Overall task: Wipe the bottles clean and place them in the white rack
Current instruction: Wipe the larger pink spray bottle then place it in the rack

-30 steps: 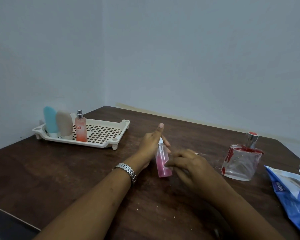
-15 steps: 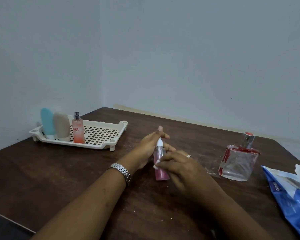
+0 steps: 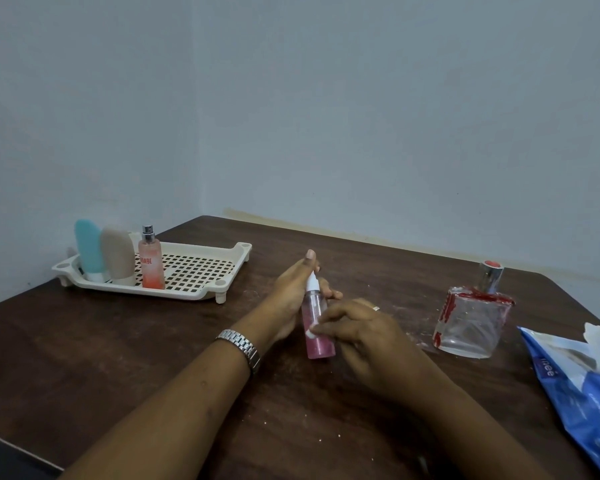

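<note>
Left hand (image 3: 290, 296) grips pink bottle (image 3: 318, 336), fingers curled round it, thumb up. Right hand (image 3: 359, 329) pinches white wipe (image 3: 310, 333) against its side. White rack (image 3: 201, 271) sits at 10 o'clock.

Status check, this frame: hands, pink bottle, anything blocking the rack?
Left hand grips pink bottle, near upright. Right hand pinches white wipe against its side. White rack holds three bottles at its left end; nothing between bottle and rack.
</note>
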